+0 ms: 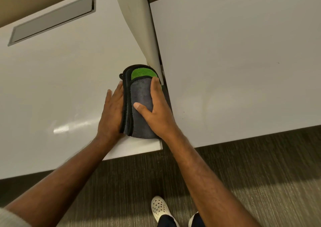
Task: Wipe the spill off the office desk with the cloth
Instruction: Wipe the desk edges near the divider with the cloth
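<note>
A folded grey cloth [141, 94] with black trim and a green inner face lies at the right end of the left white desk [60, 80]. My right hand [154, 110] rests flat on top of the cloth, thumb spread across the grey side. My left hand [111, 112] lies flat on the desk with its fingers against the cloth's left folded edge. A glossy streak [69, 126] shows on the desk left of my left hand; whether it is liquid or a light reflection I cannot tell.
A pale divider panel [139, 25] runs between the left desk and a second white desk [243, 70] on the right. A grey cable hatch [52, 20] is set into the left desk's far side. Carpet [260, 174] and my shoes [160, 207] lie below.
</note>
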`<state>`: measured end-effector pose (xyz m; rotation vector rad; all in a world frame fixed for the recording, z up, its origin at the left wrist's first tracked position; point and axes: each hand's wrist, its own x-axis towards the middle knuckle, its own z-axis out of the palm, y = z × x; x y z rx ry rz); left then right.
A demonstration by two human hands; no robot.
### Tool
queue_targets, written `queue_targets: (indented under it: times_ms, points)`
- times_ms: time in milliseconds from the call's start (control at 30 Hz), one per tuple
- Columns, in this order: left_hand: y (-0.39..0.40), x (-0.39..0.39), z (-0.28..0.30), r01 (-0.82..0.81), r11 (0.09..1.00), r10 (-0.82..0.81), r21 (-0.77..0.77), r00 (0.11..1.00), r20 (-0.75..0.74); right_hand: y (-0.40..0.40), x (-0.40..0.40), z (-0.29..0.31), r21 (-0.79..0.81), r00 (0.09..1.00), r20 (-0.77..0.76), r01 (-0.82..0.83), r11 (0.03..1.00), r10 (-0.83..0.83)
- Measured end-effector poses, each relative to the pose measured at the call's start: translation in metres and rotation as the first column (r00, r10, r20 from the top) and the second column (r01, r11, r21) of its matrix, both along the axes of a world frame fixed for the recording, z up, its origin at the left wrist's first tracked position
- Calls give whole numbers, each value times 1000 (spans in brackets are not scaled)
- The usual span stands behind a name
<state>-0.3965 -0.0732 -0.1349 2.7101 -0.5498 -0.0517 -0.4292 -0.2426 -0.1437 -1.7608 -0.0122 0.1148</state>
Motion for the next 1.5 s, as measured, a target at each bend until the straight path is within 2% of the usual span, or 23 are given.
queue_targets:
  times_ms: [167,367,500,600,733,933,1200,1333,1500]
  points:
    - [-6,2,6,-43,999,43,-4,999,-33,-5,-9,4,71,999,-43,-14,997,17]
    - [-13,-5,13,-58,998,58,10,998,0,-7,-44,-3,143,994,-91,-47,989,61]
    - [-13,-2,10,-58,998,59,13,998,-36,-9,-17,0,143,991,-123,-27,989,45]
    - [-6,-3,6,-10,999,10,42,1000,-9,-8,10,6,163,992,-122,5,987,15]
    - [-6,-5,7,-8,999,8,32,1000,-16,-10,9,-2,191,993,-108,-18,981,39]
    - [-8,-2,7,-67,997,67,29,998,-14,-13,-40,-6,346,974,-204,-19,938,94]
    - [-4,-3,4,-23,999,24,33,999,-25,-15,4,-7,463,963,-267,87,882,45]
    - [-7,-3,6,-65,997,65,31,998,-9,-19,-20,-12,547,945,-320,126,827,68]
    - [-12,-7,8,-91,995,91,44,996,0,-16,-46,-16,506,944,-319,95,857,84]
